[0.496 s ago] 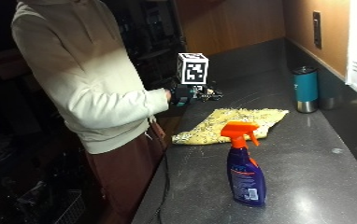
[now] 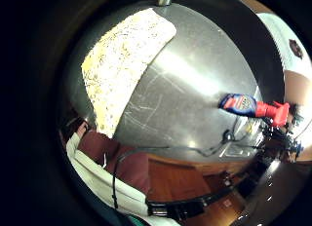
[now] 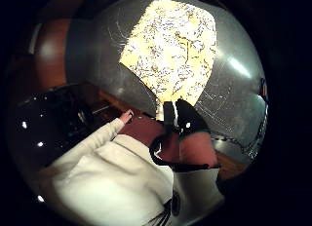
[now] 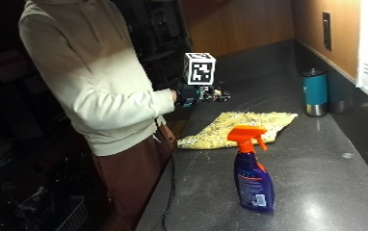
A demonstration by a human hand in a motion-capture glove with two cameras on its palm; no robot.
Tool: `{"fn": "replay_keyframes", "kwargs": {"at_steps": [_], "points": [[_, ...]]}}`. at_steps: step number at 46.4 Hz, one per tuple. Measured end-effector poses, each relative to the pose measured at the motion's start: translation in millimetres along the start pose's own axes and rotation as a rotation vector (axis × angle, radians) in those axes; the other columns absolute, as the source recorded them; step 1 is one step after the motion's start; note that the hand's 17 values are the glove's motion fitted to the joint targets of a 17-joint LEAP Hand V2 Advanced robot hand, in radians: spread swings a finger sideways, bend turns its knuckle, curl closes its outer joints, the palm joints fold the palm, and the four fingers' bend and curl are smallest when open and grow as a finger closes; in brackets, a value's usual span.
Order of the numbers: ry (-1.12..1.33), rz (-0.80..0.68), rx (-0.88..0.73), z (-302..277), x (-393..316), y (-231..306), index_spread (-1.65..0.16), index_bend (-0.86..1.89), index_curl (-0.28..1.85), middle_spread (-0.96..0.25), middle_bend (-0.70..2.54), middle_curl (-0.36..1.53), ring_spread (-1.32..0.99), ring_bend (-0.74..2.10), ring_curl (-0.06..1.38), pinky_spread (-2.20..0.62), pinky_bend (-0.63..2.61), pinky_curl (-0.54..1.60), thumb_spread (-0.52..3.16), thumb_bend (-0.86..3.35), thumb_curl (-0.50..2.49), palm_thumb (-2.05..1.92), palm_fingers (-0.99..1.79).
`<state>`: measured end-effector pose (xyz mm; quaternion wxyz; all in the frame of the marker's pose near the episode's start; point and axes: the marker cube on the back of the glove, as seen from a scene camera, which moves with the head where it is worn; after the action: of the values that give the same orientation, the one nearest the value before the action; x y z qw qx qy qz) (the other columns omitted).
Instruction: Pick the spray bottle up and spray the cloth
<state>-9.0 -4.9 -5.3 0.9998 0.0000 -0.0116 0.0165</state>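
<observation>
A blue spray bottle [image 4: 253, 178] with an orange trigger head stands upright on the dark counter [image 4: 325, 154], near the front. It also shows in the little finger side palm view, the bottle [image 2: 246, 105] standing far from the hand. A yellow patterned cloth [image 4: 238, 127] lies flat on the counter behind the bottle; the cloth [image 2: 124, 60] [image 3: 173, 50] spreads below the palm. My gloved right hand [image 4: 187, 96] hangs in the air over the counter's left edge, left of the cloth, holding nothing. Its black fingers [image 3: 187, 120] look relaxed.
A teal tumbler [image 4: 315, 91] stands at the back right by the wall. A black cable [image 4: 171, 183] hangs down along the counter's left edge. The person stands close against that edge.
</observation>
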Motion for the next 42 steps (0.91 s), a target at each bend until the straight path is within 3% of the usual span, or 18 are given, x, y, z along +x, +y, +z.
{"fn": "replay_keyframes", "kwargs": {"at_steps": [12,42], "points": [[-0.035,0.025,0.066,-2.0,0.0,4.1,-0.4,0.26,0.31,-0.05,0.19,0.24,0.05,0.18,0.13,0.2,0.23,0.24,1.02,0.1,0.33,0.68,0.19],[-0.323,0.259,0.594,3.2,50.4,48.4,-0.38,0.15,0.32,-0.02,0.19,0.3,0.02,0.22,0.2,0.2,0.24,0.31,1.05,-0.02,0.4,0.77,0.31]]}}
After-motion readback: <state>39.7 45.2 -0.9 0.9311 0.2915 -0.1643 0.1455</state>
